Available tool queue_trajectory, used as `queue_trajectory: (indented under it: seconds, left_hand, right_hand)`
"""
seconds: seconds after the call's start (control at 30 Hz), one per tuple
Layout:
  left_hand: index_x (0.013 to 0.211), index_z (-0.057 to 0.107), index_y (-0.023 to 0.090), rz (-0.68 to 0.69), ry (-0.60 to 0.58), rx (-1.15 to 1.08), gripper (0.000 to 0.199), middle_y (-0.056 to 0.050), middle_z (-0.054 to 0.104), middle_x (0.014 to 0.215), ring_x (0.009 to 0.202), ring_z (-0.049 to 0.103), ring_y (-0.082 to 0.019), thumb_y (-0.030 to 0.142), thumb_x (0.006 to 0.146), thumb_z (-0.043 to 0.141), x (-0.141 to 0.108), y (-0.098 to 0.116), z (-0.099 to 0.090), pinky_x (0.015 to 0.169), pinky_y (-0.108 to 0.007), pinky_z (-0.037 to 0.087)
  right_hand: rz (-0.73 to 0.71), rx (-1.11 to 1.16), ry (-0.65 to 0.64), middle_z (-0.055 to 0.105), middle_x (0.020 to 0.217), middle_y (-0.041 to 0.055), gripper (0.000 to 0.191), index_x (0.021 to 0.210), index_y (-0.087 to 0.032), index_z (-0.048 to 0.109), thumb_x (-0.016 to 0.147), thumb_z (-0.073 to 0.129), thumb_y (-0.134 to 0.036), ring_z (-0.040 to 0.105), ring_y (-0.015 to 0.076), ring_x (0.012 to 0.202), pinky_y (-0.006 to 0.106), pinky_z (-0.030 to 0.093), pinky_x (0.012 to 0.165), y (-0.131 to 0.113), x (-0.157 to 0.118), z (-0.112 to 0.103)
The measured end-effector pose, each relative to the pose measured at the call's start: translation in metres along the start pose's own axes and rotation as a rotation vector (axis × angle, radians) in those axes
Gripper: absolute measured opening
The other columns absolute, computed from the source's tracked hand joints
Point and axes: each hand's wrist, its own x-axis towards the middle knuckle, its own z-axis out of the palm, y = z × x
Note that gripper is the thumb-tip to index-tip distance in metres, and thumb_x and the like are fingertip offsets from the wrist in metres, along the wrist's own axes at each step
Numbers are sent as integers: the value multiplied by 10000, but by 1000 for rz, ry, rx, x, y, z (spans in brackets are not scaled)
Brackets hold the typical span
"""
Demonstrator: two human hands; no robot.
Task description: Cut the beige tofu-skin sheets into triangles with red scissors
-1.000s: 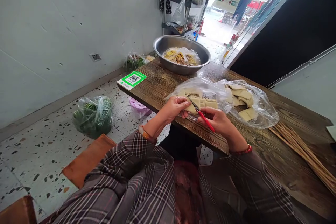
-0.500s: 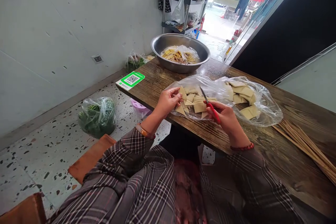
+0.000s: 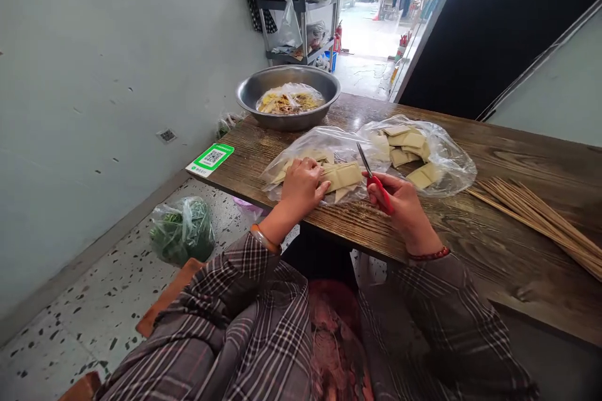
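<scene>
Beige tofu-like sheets (image 3: 343, 177) lie in a heap on a clear plastic bag (image 3: 324, 138) near the table's front edge. My left hand (image 3: 303, 187) rests on the heap with its fingers curled round some pieces at its left part. In my right hand (image 3: 397, 200) are red-handled scissors (image 3: 380, 193), their blades pointing up and away, just right of the heap. A second clear bag (image 3: 454, 160) with more beige pieces (image 3: 409, 145) lies behind and to the right of that hand.
A steel basin (image 3: 288, 95) holding bagged yellowish food stands at the table's far left, behind a green QR card (image 3: 211, 160). Thin wooden sticks (image 3: 540, 216) lie at the right. Bagged greens (image 3: 182, 230) sit on the floor at left.
The view has turned to the right. My left hand has come down from holding up a piece onto the heap, where a longer folded strip now shows. The scissors remain in my right hand.
</scene>
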Motion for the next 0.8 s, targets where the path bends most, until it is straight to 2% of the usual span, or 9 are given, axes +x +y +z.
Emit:
queue_trajectory:
  seconds: [0.2, 0.33, 0.43, 0.6, 0.67, 0.8]
  left_hand:
    - [1052, 692, 127, -24, -95, 180, 343, -200, 627, 1190, 1142, 509, -385, 402, 848, 688, 6, 10, 7, 945, -498, 401]
    - [1006, 664, 148, -56, -104, 167, 314, -185, 640, 1156, 1133, 523, -376, 378, 803, 733, 10, 13, 7, 949, -486, 405]
    - [1012, 643, 169, -81, -113, 101, 262, -150, 671, 1073, 1050, 576, -336, 302, 798, 714, 10, 18, 6, 896, -443, 433]
    - [889, 664, 180, -106, -89, -213, 114, -61, 681, 835, 830, 611, -237, 216, 782, 650, 8, 17, 7, 775, -342, 450]
    - [821, 677, 172, -180, -52, -424, 94, -31, 654, 742, 742, 590, -198, 246, 764, 662, 8, 14, 6, 706, -300, 445]
    - [790, 683, 152, -388, 4, -978, 249, 0, 637, 683, 602, 540, -121, 362, 687, 769, 7, 9, -3, 561, -225, 410]
  right_hand:
    - [-57, -40, -37, 624, 724, 15, 618, 1109, -165, 765, 686, 794, -615, 495, 100, 573, 244, 431, 495, -5, -3, -5]
    - [-63, -19, -50, 624, 732, 13, 605, 1131, -158, 764, 710, 785, -592, 486, 93, 563, 249, 440, 503, -4, -4, -8]
    - [-93, -35, -56, 639, 757, 23, 599, 1106, -153, 773, 688, 807, -581, 486, 93, 579, 244, 430, 503, -5, -5, -8]
    - [-106, -78, -111, 636, 749, 21, 579, 1130, -153, 767, 726, 782, -569, 468, 92, 576, 241, 408, 499, -9, -7, -9]
    - [-100, -88, -152, 639, 757, 25, 581, 1161, -147, 757, 747, 768, -555, 470, 93, 578, 244, 406, 503, -10, -8, -10]
    - [-122, -140, -224, 642, 770, 36, 531, 1154, -141, 764, 760, 765, -498, 488, 112, 614, 252, 409, 526, -9, -9, -11]
